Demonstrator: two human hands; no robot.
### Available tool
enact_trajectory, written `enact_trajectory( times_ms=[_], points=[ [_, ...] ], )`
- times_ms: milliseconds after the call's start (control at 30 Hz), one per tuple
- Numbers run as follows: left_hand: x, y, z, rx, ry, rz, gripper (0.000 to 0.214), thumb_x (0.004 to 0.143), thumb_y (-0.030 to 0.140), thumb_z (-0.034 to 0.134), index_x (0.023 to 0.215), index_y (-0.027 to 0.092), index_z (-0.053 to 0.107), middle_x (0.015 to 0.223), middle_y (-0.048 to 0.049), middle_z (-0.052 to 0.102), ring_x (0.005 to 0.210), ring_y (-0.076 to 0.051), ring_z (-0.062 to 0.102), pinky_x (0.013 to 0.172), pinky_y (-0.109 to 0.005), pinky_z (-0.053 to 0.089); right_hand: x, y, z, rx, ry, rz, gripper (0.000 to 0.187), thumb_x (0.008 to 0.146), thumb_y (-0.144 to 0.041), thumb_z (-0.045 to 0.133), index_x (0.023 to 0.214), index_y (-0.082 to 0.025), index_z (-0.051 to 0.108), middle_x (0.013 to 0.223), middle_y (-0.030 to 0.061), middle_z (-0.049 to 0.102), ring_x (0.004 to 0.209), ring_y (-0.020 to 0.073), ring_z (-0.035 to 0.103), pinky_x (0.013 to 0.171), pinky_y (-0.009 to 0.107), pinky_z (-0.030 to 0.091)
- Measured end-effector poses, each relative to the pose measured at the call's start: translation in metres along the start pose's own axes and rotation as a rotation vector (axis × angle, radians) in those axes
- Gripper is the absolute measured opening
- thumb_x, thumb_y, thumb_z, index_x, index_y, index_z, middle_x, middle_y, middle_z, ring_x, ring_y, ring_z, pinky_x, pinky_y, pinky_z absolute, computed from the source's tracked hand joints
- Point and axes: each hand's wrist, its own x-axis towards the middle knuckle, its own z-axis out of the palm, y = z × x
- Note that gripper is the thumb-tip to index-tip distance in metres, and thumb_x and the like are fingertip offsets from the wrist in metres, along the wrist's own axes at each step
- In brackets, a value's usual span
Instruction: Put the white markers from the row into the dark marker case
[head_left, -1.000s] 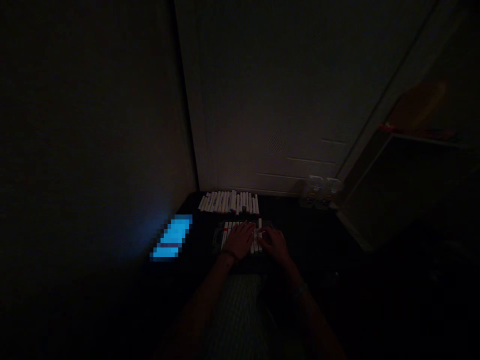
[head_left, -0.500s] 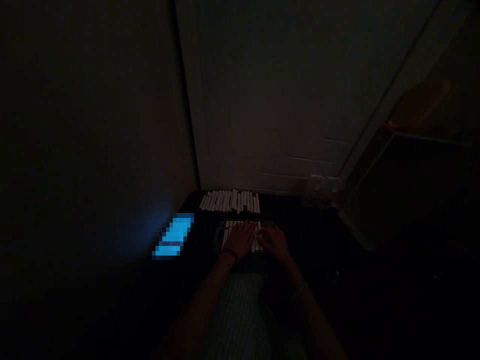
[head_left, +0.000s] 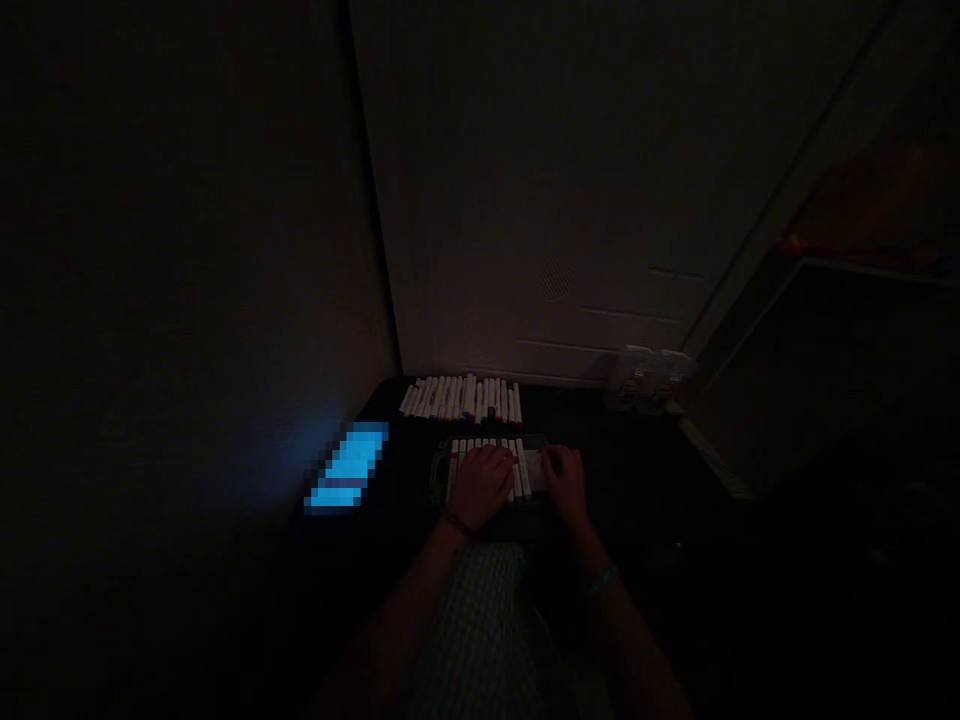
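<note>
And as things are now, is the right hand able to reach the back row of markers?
Probably yes. The right hand is at the case, and I see nothing tall between it and the back row of markers.

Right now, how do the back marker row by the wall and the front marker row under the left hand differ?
The back marker row lies on the dark tabletop; the front marker row sits in a clear case. The left hand partly covers the front marker row, but no hand covers the back marker row. Both show white barrels side by side.
</note>
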Motion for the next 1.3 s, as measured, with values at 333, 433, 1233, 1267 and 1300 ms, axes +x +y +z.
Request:
enact_trajectory(
  times_ms=[333, 433, 1233, 1267, 1300],
  points=[
    [-0.027, 0.028, 0.032, -0.048, -0.053, -0.002, 0.05, 0.088, 0.041, 0.037, 0.134, 0.022, 0.034, 0.142, -0.0049, 0.034, 0.131, -0.024, 0.026, 0.105, -0.044, 0.024, -0.002, -0.012, -0.008, -0.136, -0.062, 0.02, 0.028, 0.09, -0.028, 0.034, 0.102, -0.021, 0.058, 0.099, 0.0058, 0.061, 0.095, 0.0202, 0.048, 0.086, 0.034, 0.029],
    [-0.027, 0.025, 0.03, -0.068, -0.071, 0.007, 0.049, 0.088, 0.04, 0.036, 0.134, 0.023, 0.034, 0.142, -0.0038, 0.034, 0.131, -0.023, 0.026, 0.106, -0.043, 0.024, -0.002, -0.023, -0.013, -0.178, -0.136, -0.057, 0.029, 0.091, -0.026, 0.034, 0.108, -0.024, 0.057, 0.104, 0.0045, 0.06, 0.1, 0.0204, 0.044, 0.091, 0.036, 0.025],
    [-0.029, 0.025, 0.032, -0.09, -0.029, -0.037, 0.042, 0.091, 0.031, 0.033, 0.131, 0.021, 0.04, 0.137, -0.0035, 0.042, 0.13, -0.022, 0.031, 0.106, -0.045, 0.026, 0.042, -0.022, 0.011, -0.454, -0.254, -0.066, 0.037, 0.084, -0.051, 0.044, 0.078, -0.023, 0.066, 0.086, 0.0107, 0.065, 0.095, 0.028, 0.047, 0.084, 0.044, 0.024],
    [-0.029, 0.025, 0.033, -0.091, -0.021, -0.034, 0.042, 0.091, 0.031, 0.033, 0.131, 0.021, 0.039, 0.137, -0.0038, 0.042, 0.13, -0.022, 0.031, 0.106, -0.045, 0.026, 0.046, -0.022, 0.014, -0.471, -0.286, -0.07, 0.039, 0.084, -0.053, 0.044, 0.075, -0.022, 0.067, 0.083, 0.0111, 0.065, 0.094, 0.0281, 0.048, 0.084, 0.044, 0.025],
    [-0.03, 0.024, 0.034, -0.093, -0.016, -0.031, 0.043, 0.091, 0.031, 0.033, 0.132, 0.021, 0.038, 0.137, -0.0038, 0.042, 0.13, -0.022, 0.031, 0.106, -0.045, 0.026, 0.05, -0.022, 0.017, -0.486, -0.321, -0.075, 0.04, 0.083, -0.054, 0.045, 0.074, -0.022, 0.067, 0.08, 0.0111, 0.066, 0.092, 0.0279, 0.049, 0.083, 0.044, 0.025]
  ],
)
